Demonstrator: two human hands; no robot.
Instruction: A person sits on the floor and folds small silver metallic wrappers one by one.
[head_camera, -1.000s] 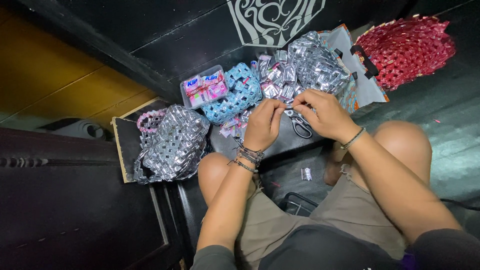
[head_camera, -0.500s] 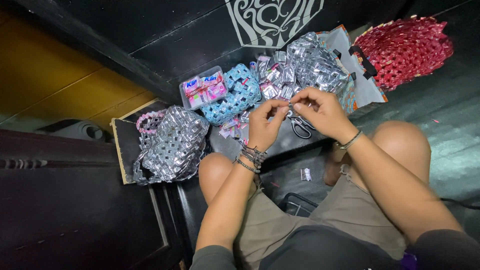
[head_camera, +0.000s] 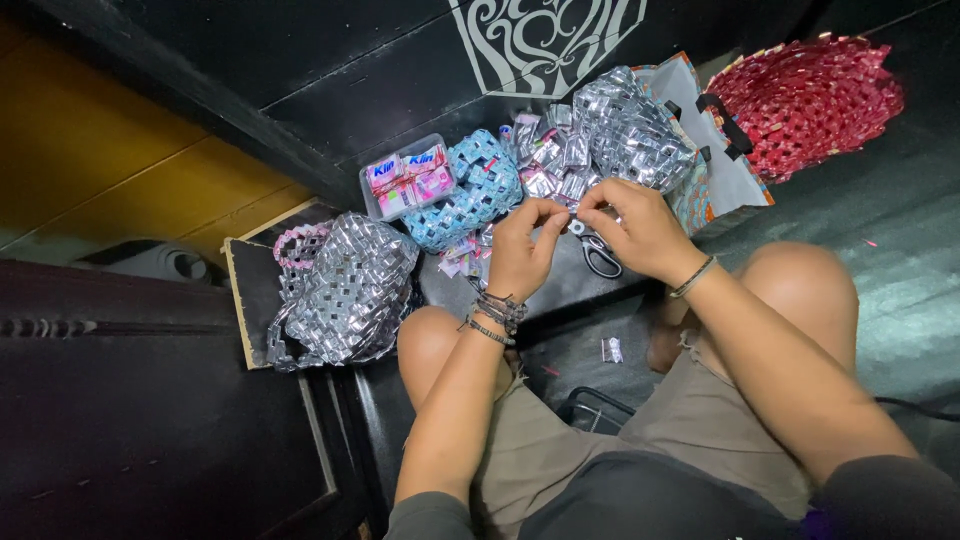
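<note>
A small silver foil strip pinched taut between fingertips.

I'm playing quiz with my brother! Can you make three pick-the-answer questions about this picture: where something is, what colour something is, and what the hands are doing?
1. Where are the scissors?
A. Under the two hands
B. On the red woven piece
C. Inside the clear box

2. What colour is the woven piece next to the clear box?
A. Yellow
B. Light blue
C. Green

3. What are the left hand and the right hand doing?
A. Lying flat on the knees
B. Pinching a small folded piece between them
C. Lifting the silver woven bag

Answers: 1 A, the scissors lie just below the fingers. 2 B, it is pale blue. 3 B, the fingertips of both hands meet on it.
</note>
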